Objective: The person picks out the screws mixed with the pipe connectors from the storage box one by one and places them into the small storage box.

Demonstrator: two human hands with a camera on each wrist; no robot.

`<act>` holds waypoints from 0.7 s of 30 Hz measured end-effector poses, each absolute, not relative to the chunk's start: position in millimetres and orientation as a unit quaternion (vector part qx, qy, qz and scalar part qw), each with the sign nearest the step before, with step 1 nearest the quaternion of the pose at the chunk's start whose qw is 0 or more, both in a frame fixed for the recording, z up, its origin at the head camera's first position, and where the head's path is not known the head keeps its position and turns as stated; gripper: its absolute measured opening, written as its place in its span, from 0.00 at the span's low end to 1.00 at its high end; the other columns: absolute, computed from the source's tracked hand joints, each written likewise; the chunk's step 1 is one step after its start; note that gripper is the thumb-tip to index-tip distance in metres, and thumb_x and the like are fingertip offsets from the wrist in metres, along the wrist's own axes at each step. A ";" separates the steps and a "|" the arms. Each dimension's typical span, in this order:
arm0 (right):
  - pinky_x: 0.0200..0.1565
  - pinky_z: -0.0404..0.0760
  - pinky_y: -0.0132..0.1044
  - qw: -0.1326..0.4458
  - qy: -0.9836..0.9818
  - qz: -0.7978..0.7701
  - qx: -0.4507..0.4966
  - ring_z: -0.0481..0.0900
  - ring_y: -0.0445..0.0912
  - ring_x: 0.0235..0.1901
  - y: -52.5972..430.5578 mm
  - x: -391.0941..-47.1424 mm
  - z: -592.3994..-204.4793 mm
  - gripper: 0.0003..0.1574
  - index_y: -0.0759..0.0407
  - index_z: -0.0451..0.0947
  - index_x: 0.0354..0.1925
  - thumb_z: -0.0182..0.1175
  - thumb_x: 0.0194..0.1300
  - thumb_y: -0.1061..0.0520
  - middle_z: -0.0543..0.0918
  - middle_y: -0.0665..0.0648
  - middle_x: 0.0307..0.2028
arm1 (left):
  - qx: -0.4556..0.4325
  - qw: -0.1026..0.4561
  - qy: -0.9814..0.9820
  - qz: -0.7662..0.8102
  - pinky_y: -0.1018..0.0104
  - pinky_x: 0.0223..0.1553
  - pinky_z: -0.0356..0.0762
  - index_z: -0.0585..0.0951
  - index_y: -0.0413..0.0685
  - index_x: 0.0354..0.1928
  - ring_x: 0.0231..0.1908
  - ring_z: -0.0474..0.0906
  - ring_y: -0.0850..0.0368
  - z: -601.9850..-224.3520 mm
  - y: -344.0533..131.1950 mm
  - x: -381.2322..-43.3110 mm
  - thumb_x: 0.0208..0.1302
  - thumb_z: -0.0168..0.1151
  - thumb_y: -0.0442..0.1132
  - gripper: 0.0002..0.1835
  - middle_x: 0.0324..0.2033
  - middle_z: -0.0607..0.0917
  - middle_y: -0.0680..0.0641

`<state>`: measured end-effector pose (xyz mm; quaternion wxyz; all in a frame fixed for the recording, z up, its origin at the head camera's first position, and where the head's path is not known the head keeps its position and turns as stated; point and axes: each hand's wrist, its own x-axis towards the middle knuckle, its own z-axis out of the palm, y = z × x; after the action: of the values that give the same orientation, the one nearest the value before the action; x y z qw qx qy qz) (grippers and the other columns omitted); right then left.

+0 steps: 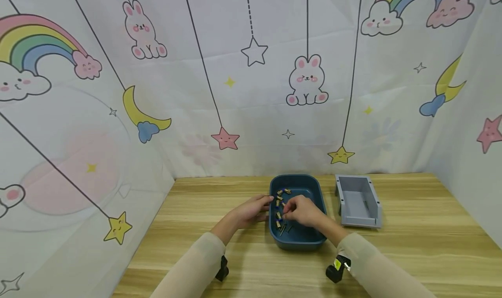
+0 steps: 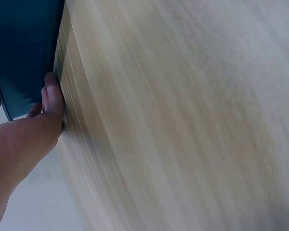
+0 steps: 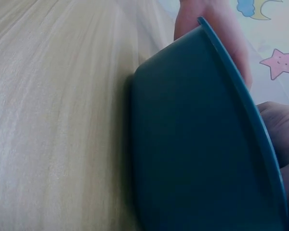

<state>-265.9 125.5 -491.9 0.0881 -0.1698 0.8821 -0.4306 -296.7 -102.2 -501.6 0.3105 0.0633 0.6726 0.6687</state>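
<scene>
A dark teal plastic bin (image 1: 298, 245) stands on the table with several small brass-coloured pieces (image 1: 279, 215) with blue-purple parts along its left side. A few thin dark screw-like pieces (image 1: 283, 229) lie near its front. My left hand (image 1: 251, 211) rests its fingers against the bin's outer left wall; in the left wrist view, fingers (image 2: 53, 96) touch that wall low down. My right hand (image 1: 303, 211) reaches inside over the pieces, fingers bent and fingertips close together. Whether something is between those fingertips is hidden. In the right wrist view the bin's wall (image 3: 197, 134) covers most of that hand.
Right of the teal bin stands a grey open-front bin (image 1: 358, 221) with a thin dark piece (image 1: 366, 205) inside. The wooden table (image 1: 208, 191) meets a patterned cloth backdrop (image 1: 266, 115) at the back and sides. Each wrist carries a black camera.
</scene>
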 end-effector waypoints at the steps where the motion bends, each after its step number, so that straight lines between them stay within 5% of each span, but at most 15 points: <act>1: 0.35 0.78 0.37 0.089 0.883 -0.428 -0.169 0.78 0.43 0.31 125.1 -265.7 -492.6 0.04 0.60 0.86 0.34 0.74 0.64 0.63 0.84 0.49 0.29 | 0.063 0.310 0.673 0.669 0.48 0.70 0.74 0.53 0.31 0.81 0.76 0.64 0.39 -501.7 -102.3 -296.6 0.85 0.51 0.49 0.38 0.74 0.68 0.32; 21: 0.35 0.80 0.38 0.081 0.901 -0.390 -0.173 0.78 0.41 0.28 123.7 -264.5 -497.0 0.09 0.57 0.84 0.29 0.76 0.60 0.63 0.84 0.47 0.26 | 0.060 0.308 0.678 0.665 0.48 0.71 0.74 0.56 0.32 0.80 0.76 0.65 0.39 -500.1 -102.5 -294.9 0.84 0.52 0.50 0.37 0.73 0.69 0.33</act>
<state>-264.5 123.7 -497.0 0.0814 -0.1728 0.9009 -0.3897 -294.9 -102.5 -500.1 0.3080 0.0602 0.6781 0.6646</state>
